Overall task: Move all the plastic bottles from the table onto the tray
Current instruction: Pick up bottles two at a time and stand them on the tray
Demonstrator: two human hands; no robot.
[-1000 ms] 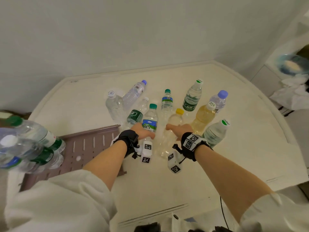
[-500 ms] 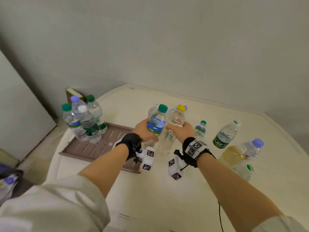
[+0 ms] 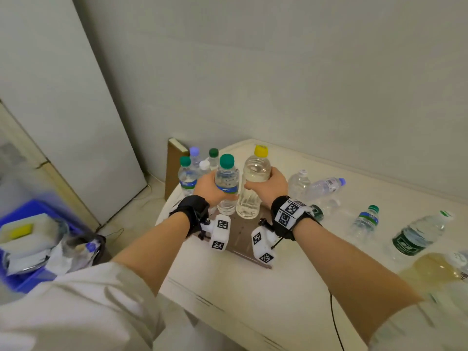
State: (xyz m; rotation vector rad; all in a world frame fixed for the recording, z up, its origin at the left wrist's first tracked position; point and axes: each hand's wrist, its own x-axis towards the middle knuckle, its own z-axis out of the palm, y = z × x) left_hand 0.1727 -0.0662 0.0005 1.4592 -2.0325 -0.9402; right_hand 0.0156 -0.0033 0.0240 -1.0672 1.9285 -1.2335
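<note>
My left hand [image 3: 208,188] grips a clear bottle with a green cap [image 3: 227,179], held upright above the brown tray [image 3: 240,236]. My right hand [image 3: 270,186] grips a taller clear bottle with a yellow cap [image 3: 254,181], upright beside it over the tray. Several bottles [image 3: 192,171] stand at the tray's far end. On the cream table [image 3: 253,287] to the right remain a white-capped bottle [image 3: 299,183], a lying blue-capped bottle [image 3: 326,185], a small green-capped bottle [image 3: 366,221], a green-labelled bottle [image 3: 417,235] and a yellowish bottle [image 3: 433,271].
A cardboard piece [image 3: 174,168] leans behind the tray at the table's far left corner. A blue crate [image 3: 27,279] with white items and a yellow sponge sits on the floor at left. A black cable [image 3: 335,323] hangs off the table's near edge.
Both hands have lifted their bottles off the table and carried them left over the tray. My view has swung left, so the remaining bottles now lie to the right.
</note>
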